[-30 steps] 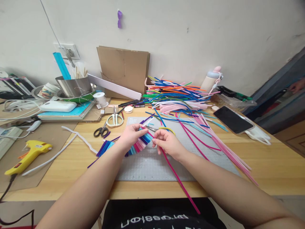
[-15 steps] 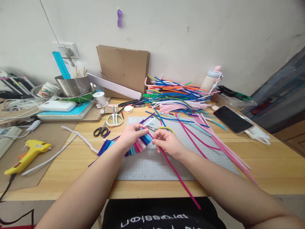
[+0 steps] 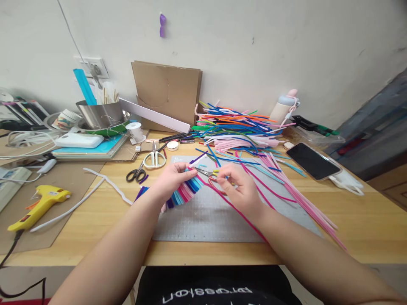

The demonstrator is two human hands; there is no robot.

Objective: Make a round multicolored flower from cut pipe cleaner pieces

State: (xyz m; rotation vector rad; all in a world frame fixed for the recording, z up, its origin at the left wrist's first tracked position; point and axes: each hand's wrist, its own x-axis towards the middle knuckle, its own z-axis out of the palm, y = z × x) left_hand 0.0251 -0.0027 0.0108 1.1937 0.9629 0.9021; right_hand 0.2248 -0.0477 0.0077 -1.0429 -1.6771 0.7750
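My left hand (image 3: 178, 178) is closed on the upper edge of a fringe of pipe cleaners (image 3: 182, 195) in purple, blue, teal and pink. A magenta pipe cleaner (image 3: 233, 207) runs from the fringe to the lower right, passing under my right forearm. My right hand (image 3: 238, 186) has its fingers curled round the handle ends of small pliers (image 3: 208, 173) with yellow and orange handles. Their jaws point left toward the fringe and my left fingertips. Part of the handles is hidden behind my right fingers. Beneath lies a grey cutting mat (image 3: 203, 228).
Loose pipe cleaners (image 3: 238, 127) are heaped at the back; pink ones (image 3: 305, 203) lie to the right. White-handled scissors (image 3: 154, 159) and black-handled scissors (image 3: 136, 174) lie left of the mat. A yellow glue gun (image 3: 41, 203), a phone (image 3: 313, 160) and a bottle (image 3: 284, 108) stand or lie farther out.
My right hand has let go of the magenta pipe cleaner and moved right and slightly up, onto the pliers' handles. My left hand keeps its hold on the fringe.
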